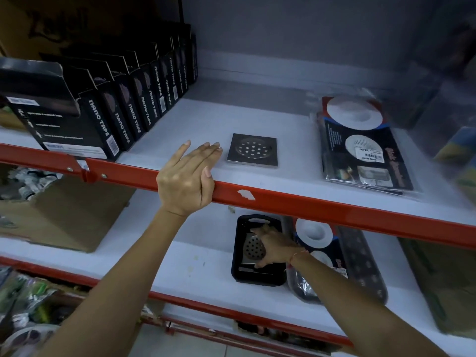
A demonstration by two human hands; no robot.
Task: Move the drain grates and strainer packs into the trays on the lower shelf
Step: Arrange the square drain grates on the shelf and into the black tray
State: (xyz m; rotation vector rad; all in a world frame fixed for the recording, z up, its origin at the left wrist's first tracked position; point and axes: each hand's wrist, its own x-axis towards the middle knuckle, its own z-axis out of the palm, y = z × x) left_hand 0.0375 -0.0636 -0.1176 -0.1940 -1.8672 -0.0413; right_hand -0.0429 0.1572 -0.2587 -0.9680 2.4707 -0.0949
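A square steel drain grate [252, 150] lies flat on the upper white shelf. My left hand [189, 177] rests over the red shelf rail just left of it, fingers straight and together, holding nothing. Strainer packs [365, 148] in clear plastic are stacked to the right on the same shelf. On the lower shelf, my right hand [270, 247] grips a second drain grate [253, 249] inside a black tray [240, 253]. Beside it, another strainer pack [315, 237] lies in a long dark perforated tray [363, 264].
A row of black nano tape boxes [123, 112] stands at the upper shelf's left. The red rail [309, 202] crosses between the two shelves. A cardboard box [59, 210] sits lower left, and bagged goods [25, 300] fill the bottom left.
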